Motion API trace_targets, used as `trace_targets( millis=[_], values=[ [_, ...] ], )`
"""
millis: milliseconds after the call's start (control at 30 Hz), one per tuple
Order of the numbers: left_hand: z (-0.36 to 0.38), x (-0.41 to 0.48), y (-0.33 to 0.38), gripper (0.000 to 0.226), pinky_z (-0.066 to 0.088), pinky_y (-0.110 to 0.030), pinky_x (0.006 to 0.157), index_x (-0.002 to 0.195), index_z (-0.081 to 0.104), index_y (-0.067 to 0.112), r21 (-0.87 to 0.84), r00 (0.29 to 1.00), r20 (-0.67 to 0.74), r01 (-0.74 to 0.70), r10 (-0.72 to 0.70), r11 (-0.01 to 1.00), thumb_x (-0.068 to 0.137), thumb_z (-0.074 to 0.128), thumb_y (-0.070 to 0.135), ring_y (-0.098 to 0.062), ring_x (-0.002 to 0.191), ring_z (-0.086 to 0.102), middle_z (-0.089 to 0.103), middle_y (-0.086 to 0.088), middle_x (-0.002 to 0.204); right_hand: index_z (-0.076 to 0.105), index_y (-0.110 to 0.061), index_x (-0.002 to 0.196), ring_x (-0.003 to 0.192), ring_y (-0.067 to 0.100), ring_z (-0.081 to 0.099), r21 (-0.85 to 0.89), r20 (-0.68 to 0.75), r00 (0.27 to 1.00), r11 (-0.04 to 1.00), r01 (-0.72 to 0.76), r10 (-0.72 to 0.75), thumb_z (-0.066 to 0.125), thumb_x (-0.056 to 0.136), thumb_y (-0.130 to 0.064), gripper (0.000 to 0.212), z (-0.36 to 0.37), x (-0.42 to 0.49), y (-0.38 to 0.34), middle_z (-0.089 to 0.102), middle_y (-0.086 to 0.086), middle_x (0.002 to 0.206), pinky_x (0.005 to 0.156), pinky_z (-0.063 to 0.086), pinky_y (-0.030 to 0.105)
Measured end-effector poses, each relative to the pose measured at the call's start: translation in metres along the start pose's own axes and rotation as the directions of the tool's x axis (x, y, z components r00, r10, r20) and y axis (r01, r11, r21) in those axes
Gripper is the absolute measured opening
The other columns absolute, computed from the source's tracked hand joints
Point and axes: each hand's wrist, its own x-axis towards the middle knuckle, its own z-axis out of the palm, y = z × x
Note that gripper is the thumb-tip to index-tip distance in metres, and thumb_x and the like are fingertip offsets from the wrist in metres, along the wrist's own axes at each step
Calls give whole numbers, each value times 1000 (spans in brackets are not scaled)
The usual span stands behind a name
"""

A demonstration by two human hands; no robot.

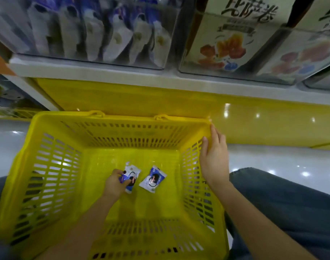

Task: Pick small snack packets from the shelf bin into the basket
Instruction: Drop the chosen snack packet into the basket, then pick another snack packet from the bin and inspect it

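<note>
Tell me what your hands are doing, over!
Left hand pinches a snack packet inside the basket. Right hand rests on its rim. Second packet lies alongside.

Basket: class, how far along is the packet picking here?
Done: one loose packet lies on the basket floor. In hand: the left hand pinches a second packet low inside it; the right hand rests on the rim. Left: many packets fill the shelf bin.
</note>
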Motion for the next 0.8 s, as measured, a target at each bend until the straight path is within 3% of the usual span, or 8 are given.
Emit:
trace_targets(
  millis=[67,167,267,400,567,667,800],
  values=[
    [3,9,-9,37,44,-51,85,118,45,-14,47,1000,18,10,-11,999,85,60,-5,-45,103,56,56,-36,113,28,-16,145,128,21,40,-10,-16,1000,1000,8,-8,35,99,-30,49,3,0,2,35,4,144,99,35,28],
    [11,12,-17,37,41,-41,87,123,45,-11,122,999,37,-3,-1,993,88,55,-4,-39,111,53,54,-30,122,30,-14,144,127,21,40,-29,-35,999,999,22,-23,38,99,-28,48,5,1,4,37,5,142,96,33,24],
    [15,11,-18,37,40,-39,90,127,43,-9,130,999,34,-2,-2,992,91,50,-4,-38,115,51,52,-27,127,30,-14,144,125,22,42,-40,-43,998,999,33,-34,40,98,-27,49,6,0,4,39,7,140,93,34,23],
    [7,5,-14,35,40,-40,92,129,41,-5,297,993,101,-89,62,951,94,45,0,-37,115,49,45,-26,129,29,-12,144,125,24,42,-57,-37,998,997,43,-46,40,98,-25,49,6,0,4,39,8,140,95,33,24],
    [-23,-13,14,42,36,-33,97,137,32,7,627,951,177,-307,254,716,98,42,19,-27,123,43,41,-13,136,23,-9,146,126,26,40,-115,38,999,993,20,-16,40,98,-21,52,-2,-3,-6,34,10,143,98,40,35],
    [-50,-30,52,39,33,-32,98,134,37,11,708,885,124,-396,448,585,99,37,28,-23,124,43,45,-9,134,19,-3,145,129,30,33,-283,167,985,959,16,33,41,98,-22,55,-9,-1,-18,31,16,143,103,33,38],
    [-94,-66,108,37,32,-36,98,129,43,13,733,756,47,-470,653,491,98,37,31,-26,122,42,50,-8,130,30,-2,136,131,34,30,-528,399,904,844,93,150,41,97,-30,49,-29,4,-41,29,19,142,105,29,38]
  ],
)
